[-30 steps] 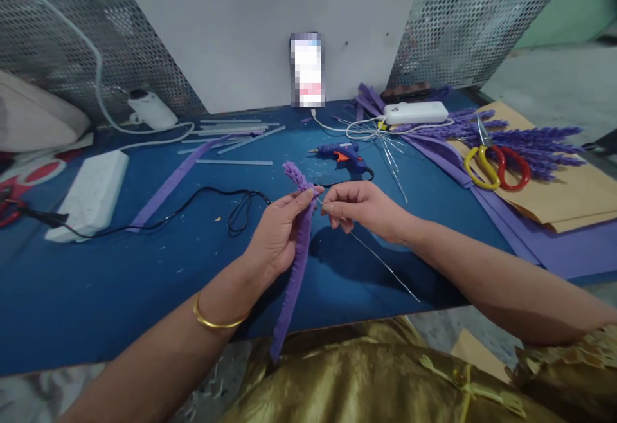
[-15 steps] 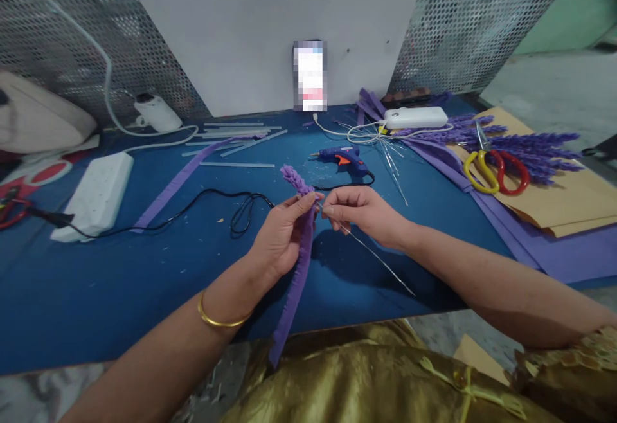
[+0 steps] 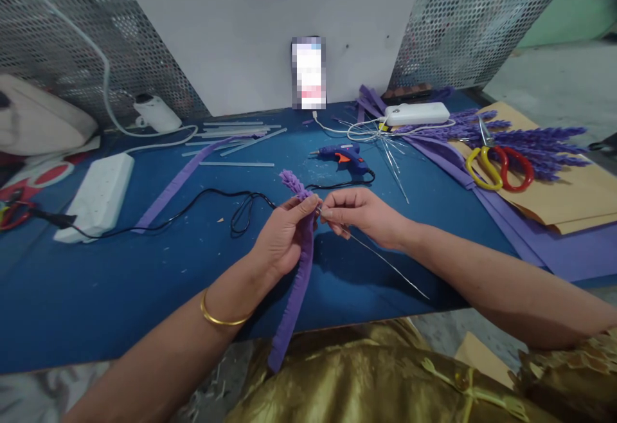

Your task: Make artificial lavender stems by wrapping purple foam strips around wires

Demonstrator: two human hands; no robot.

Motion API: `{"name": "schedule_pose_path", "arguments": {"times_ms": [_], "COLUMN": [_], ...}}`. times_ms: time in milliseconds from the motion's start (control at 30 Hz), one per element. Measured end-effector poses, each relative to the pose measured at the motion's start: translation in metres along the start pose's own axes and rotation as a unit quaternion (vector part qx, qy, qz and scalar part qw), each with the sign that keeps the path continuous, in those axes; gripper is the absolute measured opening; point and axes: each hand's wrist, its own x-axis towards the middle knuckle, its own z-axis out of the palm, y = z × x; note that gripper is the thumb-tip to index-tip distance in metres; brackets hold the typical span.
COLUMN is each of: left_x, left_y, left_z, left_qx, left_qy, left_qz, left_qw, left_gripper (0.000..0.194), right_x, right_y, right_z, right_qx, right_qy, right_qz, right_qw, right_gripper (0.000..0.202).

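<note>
Between the thumb and fingers of my left hand [image 3: 284, 230] is a purple paper strip [image 3: 295, 294], with its long tail hanging down past the table's front edge. Its upper end is wound into a fringed flower spike [image 3: 294, 182] that sticks out above my thumb, tilted to the left. My right hand [image 3: 359, 214] pinches a thin silvery wire [image 3: 390, 264] close beside the left fingertips. The wire's free end slants down to the right. Where wire and paper meet is hidden by my fingers. Just beyond my hands lies a blue glue gun [image 3: 344, 156].
Clear glue sticks [image 3: 236, 164] and another purple strip [image 3: 173, 188] lie at the left, near a white power strip [image 3: 96, 198]. A black cord [image 3: 207, 191] crosses the table. To the right are scissors [image 3: 499, 166], finished purple spikes [image 3: 544, 140], loose wires [image 3: 395, 162] and a power bank [image 3: 417, 113].
The flower spike has dipped slightly in my left hand. The wire's free end has swung a little to the right and down. Both hands keep their hold.
</note>
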Motion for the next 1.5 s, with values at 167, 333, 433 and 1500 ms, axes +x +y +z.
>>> {"name": "schedule_pose_path", "arguments": {"times_ms": [167,333,433,1500], "left_x": [-0.003,-0.003,-0.001,-0.002], "left_y": [0.003,0.003,0.001,0.021], "left_z": [0.001,0.001,0.001,-0.002], "left_qx": [0.009,0.001,0.006,0.076], "left_qy": [-0.005,0.006,0.021,-0.018], "left_qz": [0.010,0.023,0.030,0.075], "left_qw": [1.000,1.000,0.999,0.994], "left_gripper": [0.033,0.032,0.031,0.039], "right_x": [0.000,0.001,0.001,-0.001], "right_y": [0.000,0.000,0.001,-0.006], "right_z": [-0.001,-0.001,0.000,-0.005], "right_qx": [0.004,-0.013,-0.020,-0.037], "right_qy": [0.027,0.027,0.017,0.076], "right_qz": [-0.020,-0.032,-0.031,-0.046], "right_qw": [0.999,0.999,0.999,0.995], "right_gripper": [0.026,0.023,0.022,0.018]}}
